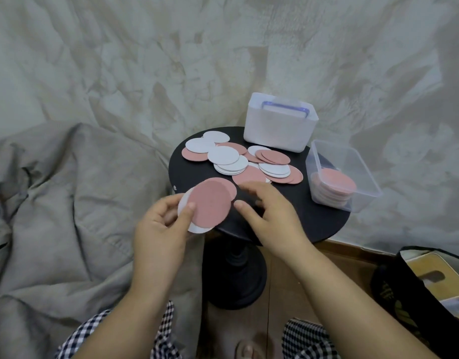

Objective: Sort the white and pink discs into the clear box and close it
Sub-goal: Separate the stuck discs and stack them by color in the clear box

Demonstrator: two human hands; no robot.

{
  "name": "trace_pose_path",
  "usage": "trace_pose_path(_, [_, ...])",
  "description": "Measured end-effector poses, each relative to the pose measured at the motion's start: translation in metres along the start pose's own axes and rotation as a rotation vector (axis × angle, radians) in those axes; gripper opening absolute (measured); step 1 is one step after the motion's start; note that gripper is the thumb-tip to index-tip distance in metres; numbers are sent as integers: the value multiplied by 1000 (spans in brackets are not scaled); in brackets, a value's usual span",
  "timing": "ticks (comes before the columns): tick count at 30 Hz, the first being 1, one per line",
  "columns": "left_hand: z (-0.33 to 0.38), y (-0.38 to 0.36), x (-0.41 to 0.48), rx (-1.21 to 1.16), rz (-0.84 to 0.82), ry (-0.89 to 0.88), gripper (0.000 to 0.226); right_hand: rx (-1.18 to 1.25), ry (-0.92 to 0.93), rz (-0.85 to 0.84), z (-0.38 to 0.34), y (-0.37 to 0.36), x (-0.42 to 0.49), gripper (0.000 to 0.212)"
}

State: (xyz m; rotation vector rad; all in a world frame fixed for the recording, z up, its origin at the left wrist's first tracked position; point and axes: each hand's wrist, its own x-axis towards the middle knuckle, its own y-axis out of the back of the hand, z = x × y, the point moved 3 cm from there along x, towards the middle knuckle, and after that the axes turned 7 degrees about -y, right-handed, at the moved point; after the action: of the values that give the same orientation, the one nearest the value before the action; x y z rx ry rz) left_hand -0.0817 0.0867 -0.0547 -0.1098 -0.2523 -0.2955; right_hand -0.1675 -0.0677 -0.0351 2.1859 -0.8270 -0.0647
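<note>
Several white and pink discs (238, 159) lie scattered in overlapping heaps on a small round black table (301, 224). My left hand (161, 224) holds a small stack of discs (210, 203) over the table's near left edge, pink face up with white ones beneath, thumb on top. My right hand (270, 216) hovers just right of that stack with fingers loosely spread, holding nothing. The clear box (363, 174) stands open at the table's right edge with a pile of pink discs (332, 187) inside.
A white lidded box (277, 125) with a blue handle stands at the back of the table. A grey blanket (55, 203) lies to the left. A dark bag (430, 288) sits on the wooden floor at lower right. The table's pedestal base (236, 275) is between my knees.
</note>
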Motion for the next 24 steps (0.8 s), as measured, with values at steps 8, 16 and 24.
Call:
trace_pose_path(8, [-6, 26, 13, -18, 174, 7, 7, -461, 244, -306, -5, -19, 5, 74])
trace_pose_path(16, [-9, 9, 3, -17, 78, 20, 12, -72, 305, 86, 30, 21, -40, 21])
trace_pose_path(24, [6, -36, -14, -119, -285, -2, 9, 499, -91, 173, 27, 35, -36, 20])
